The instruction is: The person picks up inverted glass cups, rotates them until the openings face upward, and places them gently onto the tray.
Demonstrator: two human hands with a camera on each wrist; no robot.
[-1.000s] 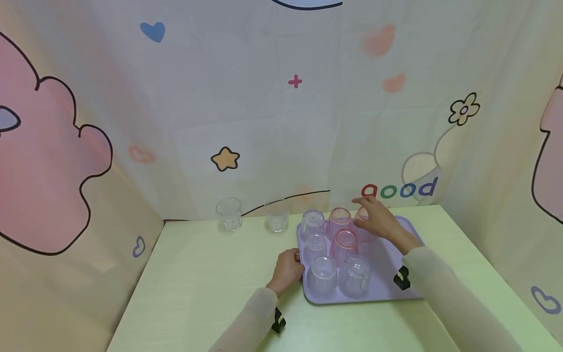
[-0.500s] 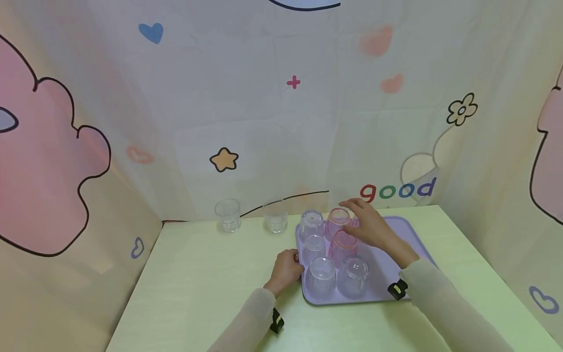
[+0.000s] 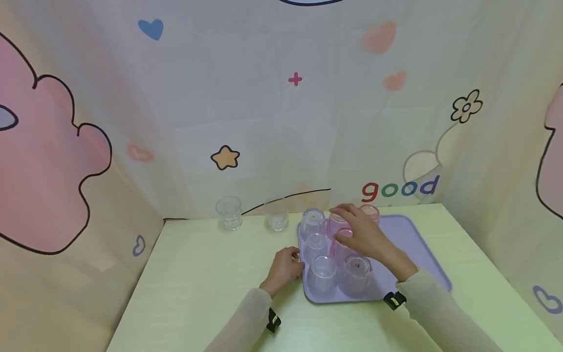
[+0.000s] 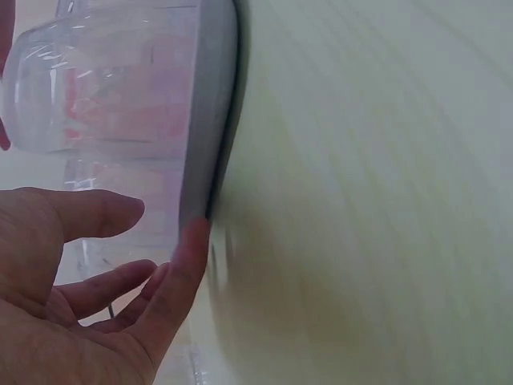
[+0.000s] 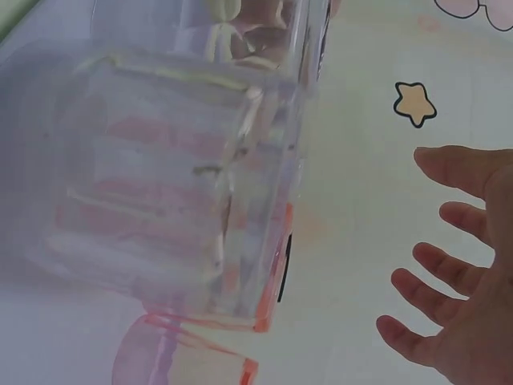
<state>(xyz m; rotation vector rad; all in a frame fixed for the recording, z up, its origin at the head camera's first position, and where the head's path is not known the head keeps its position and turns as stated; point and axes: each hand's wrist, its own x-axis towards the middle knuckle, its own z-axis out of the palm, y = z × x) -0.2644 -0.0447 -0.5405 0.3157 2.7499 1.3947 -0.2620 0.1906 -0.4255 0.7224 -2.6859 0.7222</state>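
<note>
A purple tray (image 3: pixel 411 249) carries several upturned clear glasses, one of them a front clear glass (image 3: pixel 357 276). Pink-tinted glasses stand among them, including a back right pink glass (image 3: pixel 371 213) and a middle pink glass (image 3: pixel 339 250), partly covered by the right hand. My left hand (image 3: pixel 283 270) is at the tray's left edge; in the left wrist view a fingertip touches the rim (image 4: pixel 215 96) while the thumb stays apart. My right hand (image 3: pixel 367 237) hovers over the pink glasses, its fingers spread with nothing between them in the right wrist view.
Behind and left of the tray, a clear tumbler (image 3: pixel 229 213) and another clear tumbler (image 3: pixel 277 216) stand upright on the pale table (image 3: pixel 202 274). A printed curtain (image 3: pixel 264 122) hangs along the table's back and sides.
My right hand has moved left and toward me, from the back right pink glass to above the other pink ones. That back glass now shows. The left hand stays at the tray edge.
</note>
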